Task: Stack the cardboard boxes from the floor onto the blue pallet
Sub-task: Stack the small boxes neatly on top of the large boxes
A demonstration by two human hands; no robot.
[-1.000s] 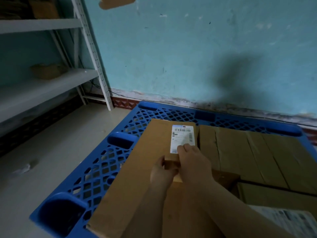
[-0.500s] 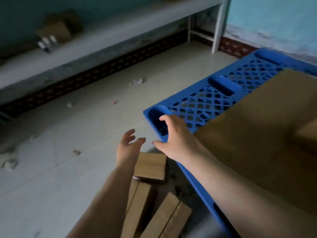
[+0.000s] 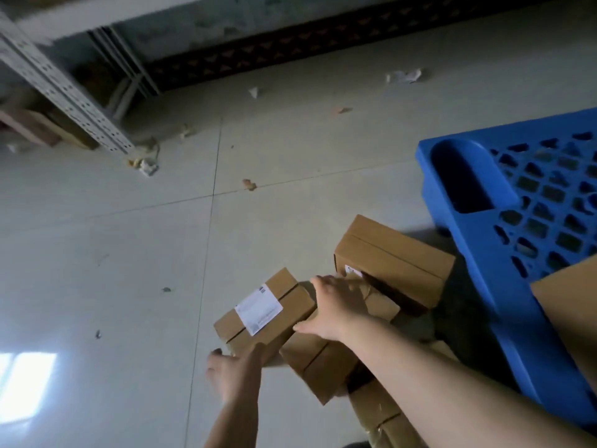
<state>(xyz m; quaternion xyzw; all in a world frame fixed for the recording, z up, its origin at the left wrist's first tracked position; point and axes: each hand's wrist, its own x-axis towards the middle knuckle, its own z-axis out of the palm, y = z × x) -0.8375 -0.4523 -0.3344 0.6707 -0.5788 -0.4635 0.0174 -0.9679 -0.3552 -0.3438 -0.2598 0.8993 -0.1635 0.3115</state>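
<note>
The labelled box (image 3: 265, 313) is approached by 2 spread, empty hands, left (image 3: 234, 376) and right (image 3: 336, 307), and is best gripped at opposite ends before lifting.

Blue pallet (image 3: 478, 221) cut off at right edge; lower boxes (image 3: 384, 412) behind forearm.

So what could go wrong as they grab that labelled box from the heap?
The labelled box lies tilted on other boxes, so lifting it may shift the heap. The left hand and right hand are spread at opposite ends without a firm grip, so it could slip. The blue pallet corner is close; the box could knock it.
</note>
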